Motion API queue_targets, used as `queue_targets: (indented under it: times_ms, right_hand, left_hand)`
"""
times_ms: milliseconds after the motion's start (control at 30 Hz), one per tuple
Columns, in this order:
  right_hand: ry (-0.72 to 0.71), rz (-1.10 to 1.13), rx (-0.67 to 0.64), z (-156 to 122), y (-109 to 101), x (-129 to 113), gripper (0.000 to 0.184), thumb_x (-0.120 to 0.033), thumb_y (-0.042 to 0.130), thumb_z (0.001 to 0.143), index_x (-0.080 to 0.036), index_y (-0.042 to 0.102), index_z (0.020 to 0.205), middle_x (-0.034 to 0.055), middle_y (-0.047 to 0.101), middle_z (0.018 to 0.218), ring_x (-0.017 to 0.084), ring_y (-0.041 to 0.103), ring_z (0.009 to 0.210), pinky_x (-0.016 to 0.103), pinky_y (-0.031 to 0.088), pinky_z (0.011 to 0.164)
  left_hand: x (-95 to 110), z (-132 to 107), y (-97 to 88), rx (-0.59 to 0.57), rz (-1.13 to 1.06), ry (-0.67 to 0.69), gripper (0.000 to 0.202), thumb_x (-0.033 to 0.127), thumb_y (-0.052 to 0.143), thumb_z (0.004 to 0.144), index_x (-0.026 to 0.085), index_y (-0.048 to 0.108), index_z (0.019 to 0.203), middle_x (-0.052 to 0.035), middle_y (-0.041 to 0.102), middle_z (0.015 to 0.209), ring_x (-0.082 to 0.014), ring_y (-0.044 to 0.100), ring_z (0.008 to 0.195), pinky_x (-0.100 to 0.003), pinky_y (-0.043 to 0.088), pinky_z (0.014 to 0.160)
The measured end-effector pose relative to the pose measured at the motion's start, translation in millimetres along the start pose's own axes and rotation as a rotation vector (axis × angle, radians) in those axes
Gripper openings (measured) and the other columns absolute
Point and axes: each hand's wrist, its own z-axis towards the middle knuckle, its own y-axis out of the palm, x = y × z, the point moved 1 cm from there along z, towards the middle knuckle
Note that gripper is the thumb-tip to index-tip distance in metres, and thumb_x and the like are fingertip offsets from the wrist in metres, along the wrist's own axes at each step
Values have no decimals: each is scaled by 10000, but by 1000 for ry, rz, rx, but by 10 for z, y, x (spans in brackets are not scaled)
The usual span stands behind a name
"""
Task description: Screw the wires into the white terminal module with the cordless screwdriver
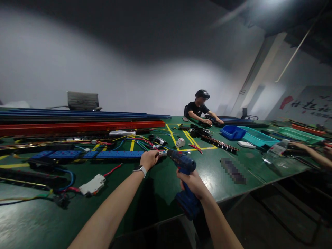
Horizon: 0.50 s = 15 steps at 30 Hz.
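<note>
My right hand [192, 183] is wrapped round the grip of a blue cordless drill [184, 180], which points left over the green workbench [160, 186]. My left hand [149, 159], a smartwatch on its wrist, is closed at the drill's tip, pinching a small white part [163, 153] that I cannot make out clearly. Just beyond it lies a long blue power strip [119, 154] with coloured wires [140, 142] behind.
Long red [77, 127] and blue rails lie at the back left. A white breaker [92, 185] with wires sits near left. A person in black [198, 110] works at the far end. Blue [232, 132] and teal bins, a water bottle [275, 151] and another person's arm [311, 154] are at right.
</note>
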Motion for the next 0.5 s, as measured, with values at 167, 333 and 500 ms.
queue_targets:
  times_ms: [167, 333, 500]
  right_hand:
    - [-126, 102, 145, -12, -318, 164, 322, -404, 658, 729, -184, 602, 957, 8, 645, 675, 120, 475, 397, 276, 377, 447]
    - [-225, 90, 347, 260, -850, 206, 344, -380, 700, 743, -172, 623, 1006, -32, 565, 522, 148, 503, 451, 270, 416, 488]
    - [-303, 18, 568, 699, -1405, 248, 338, -340, 714, 705, -162, 659, 986, -29, 589, 549, 147, 525, 478, 274, 439, 512]
  left_hand:
    - [4, 13, -20, -14, 5, -6, 286, 402, 530, 932, 287, 706, 1127, -70, 745, 1049, -238, 675, 964, -325, 449, 828]
    - [29, 21, -54, -37, 17, -7, 277, 395, 545, 920, 263, 703, 1106, -77, 736, 1074, -249, 673, 961, -337, 454, 806]
    - [31, 31, -61, -60, 35, -20, 303, 405, 525, 925, 251, 689, 1129, -91, 734, 1027, -255, 675, 926, -341, 456, 791]
